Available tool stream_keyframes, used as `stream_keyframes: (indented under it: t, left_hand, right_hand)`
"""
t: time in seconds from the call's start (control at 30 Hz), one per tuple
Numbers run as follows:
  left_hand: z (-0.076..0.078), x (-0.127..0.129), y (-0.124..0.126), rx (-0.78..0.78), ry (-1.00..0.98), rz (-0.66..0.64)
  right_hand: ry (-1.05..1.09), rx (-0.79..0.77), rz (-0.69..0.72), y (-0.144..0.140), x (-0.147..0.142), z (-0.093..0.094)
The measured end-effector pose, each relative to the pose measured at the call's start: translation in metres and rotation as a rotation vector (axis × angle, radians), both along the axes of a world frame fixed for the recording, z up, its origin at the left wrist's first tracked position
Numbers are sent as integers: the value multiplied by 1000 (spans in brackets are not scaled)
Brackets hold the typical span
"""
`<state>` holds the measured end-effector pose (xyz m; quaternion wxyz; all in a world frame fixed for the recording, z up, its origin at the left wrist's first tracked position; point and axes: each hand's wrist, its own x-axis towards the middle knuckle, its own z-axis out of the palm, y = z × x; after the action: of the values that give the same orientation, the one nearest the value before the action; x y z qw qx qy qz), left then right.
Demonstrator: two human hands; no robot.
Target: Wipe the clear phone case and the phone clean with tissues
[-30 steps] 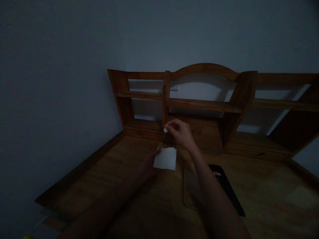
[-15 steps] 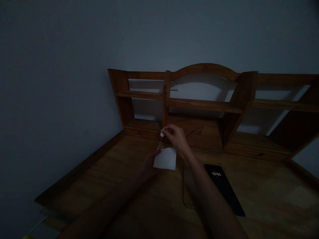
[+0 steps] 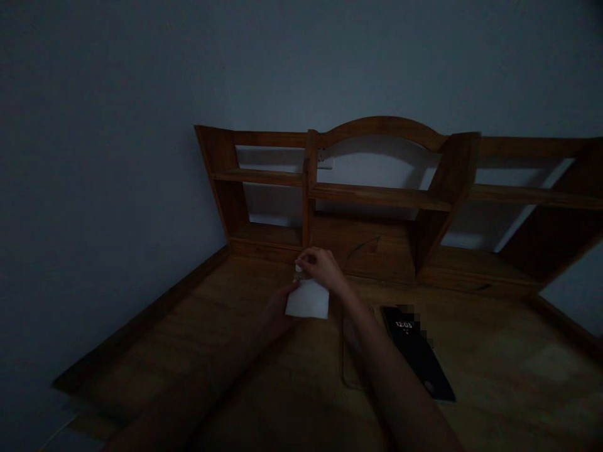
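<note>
We are working at a wooden desk (image 3: 471, 351) in dim light. Our left hand (image 3: 276, 311) rests low on the desktop and pinches the left edge of a small white square (image 3: 308, 299), paper or cloth, we cannot tell which; the fingers are closed on it, though most of the hand sits in shadow. Our right hand (image 3: 323, 270) is curled just above the far edge of that square, fingertips closed around a small white cap (image 3: 298, 268) of what looks like a tiny bottle or dropper standing right beside the square. Whether the cap is being turned, pressed or only held, we cannot say.

As for progress, we judge that the work is in mid-course: the square is laid out and steadied, and the capped item is held at its edge, but the square shows no mark or wetting that we can make out, so whatever is meant for it seems not yet done.

A dark phone (image 3: 417, 358) with a lit clock lies to the right, well apart from the square, part of its screen blurred. A faint rectangular outline (image 3: 346, 351) beside our right forearm is hard to read. The hutch shelves (image 3: 377, 196) stand behind, and the desk is cut off at the right.
</note>
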<state>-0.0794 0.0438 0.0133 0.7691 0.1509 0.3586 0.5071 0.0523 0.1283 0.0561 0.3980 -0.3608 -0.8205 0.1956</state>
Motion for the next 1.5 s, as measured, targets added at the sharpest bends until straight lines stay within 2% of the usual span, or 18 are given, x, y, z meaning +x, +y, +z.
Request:
stream_keyframes:
  t: [0.33,0.43,0.57,0.67,0.73,0.83,0.97,1.03,1.1,1.2,1.3,1.37,1.43,1.5]
  left_hand:
    - [3,3,-1,2,54,21]
    - [1,5,0,35,57,33]
    - [-3,8,1,58,120,26]
    - [-5,11,0,94,198,-12]
    - [-6,12,-3,149,281,-54]
    - [-11,14,-6,230,388,-103]
    - [-19,19,-9,342,468,-137]
    - [-17,23,-14,419,510,-192]
    - [-8,28,-22,482,551,-282]
    - [13,39,-38,572,566,-420]
    - [35,53,-48,671,581,-573]
    - [44,63,-50,717,601,-627]
    - [47,71,-48,753,632,-607]
    - [43,78,-44,801,661,-559]
  right_hand:
    - [28,14,-53,-5,5,7]
    - [84,42,-121,-5,15,22]
    - [169,60,-254,-5,45,55]
    - [193,23,-346,-6,67,73]
    - [160,-48,-365,-10,76,77]
    - [38,-205,-291,-25,78,68]
    - [-77,-398,-140,-72,71,40]
    - [47,-547,140,-100,69,25]
    - [199,-702,223,-123,72,13]
    - [356,-827,152,-147,85,4]
    - [483,-992,213,-161,99,4]
    - [520,-1031,207,-164,108,4]
    - [496,-923,74,-161,119,0]
    - [376,-696,-135,-150,132,-6]
